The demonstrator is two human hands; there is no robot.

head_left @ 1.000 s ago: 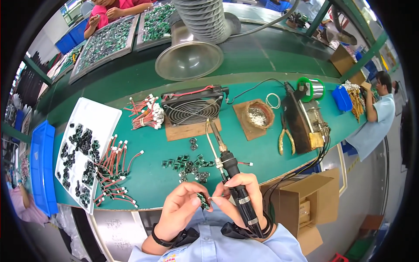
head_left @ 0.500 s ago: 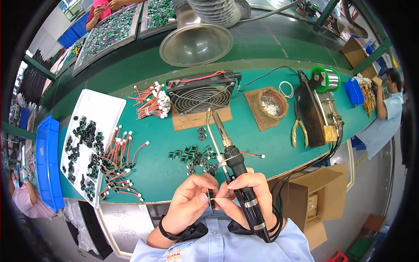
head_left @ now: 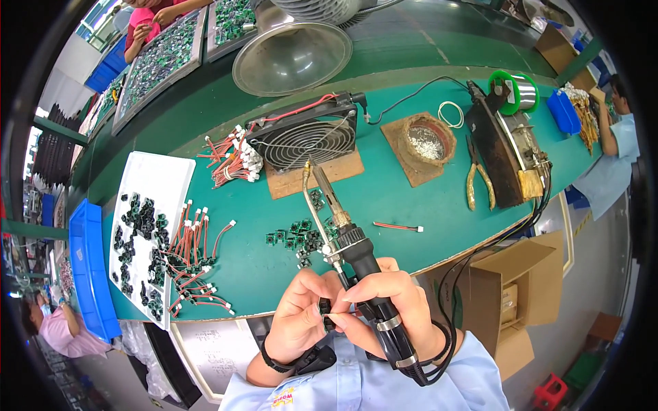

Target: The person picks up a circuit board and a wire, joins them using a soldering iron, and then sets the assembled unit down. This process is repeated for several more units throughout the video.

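Observation:
My left hand (head_left: 296,314) pinches a small dark circuit board (head_left: 325,308) between thumb and fingers, close to my chest. In my right hand (head_left: 397,298) is a black-handled soldering iron (head_left: 358,250), with a thin metal feed tube running alongside its barrel. The iron's tip points away from me toward the fan (head_left: 305,142), well apart from the board. My right thumb and forefinger reach to the board's right side; whether they pinch a wire there cannot be made out. Just beyond my hands lies a cluster of small green-and-black boards (head_left: 301,236).
At left, a white tray (head_left: 179,179) holds dark parts, with red-and-white wired pieces (head_left: 195,236) beside it. A wire bundle (head_left: 236,161), solder pot (head_left: 428,140), pliers (head_left: 480,178), iron stand (head_left: 504,157) and solder spool (head_left: 522,92) occupy the bench. A metal extraction hood (head_left: 293,58) hangs beyond.
The whole view has shifted slightly. The loose red wire beside the iron, partly covered before, now shows fully. Both hands still hold the board and iron, with the board turned a little.

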